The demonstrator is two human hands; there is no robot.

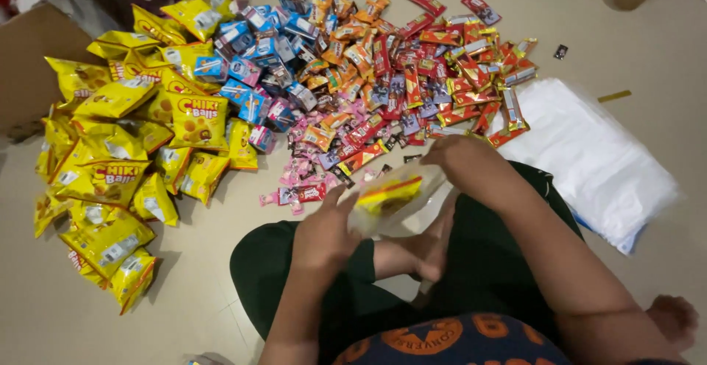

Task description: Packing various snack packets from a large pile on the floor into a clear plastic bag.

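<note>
I sit cross-legged on the floor. Both hands hold a clear plastic bag point(394, 197) with a yellow and red snack packet inside, blurred by motion. My left hand point(324, 234) grips the bag's lower left side. My right hand point(458, 157) holds its upper right end. Just beyond the bag lies a large heap of small sweets and bars point(398, 78) in red, orange, pink and purple wrappers.
Yellow snack bags point(125, 144) are heaped on the floor to the left, with small blue boxes point(258, 55) behind them. A stack of clear plastic bags point(589, 155) lies to the right. A brown cardboard box point(33, 63) stands at far left.
</note>
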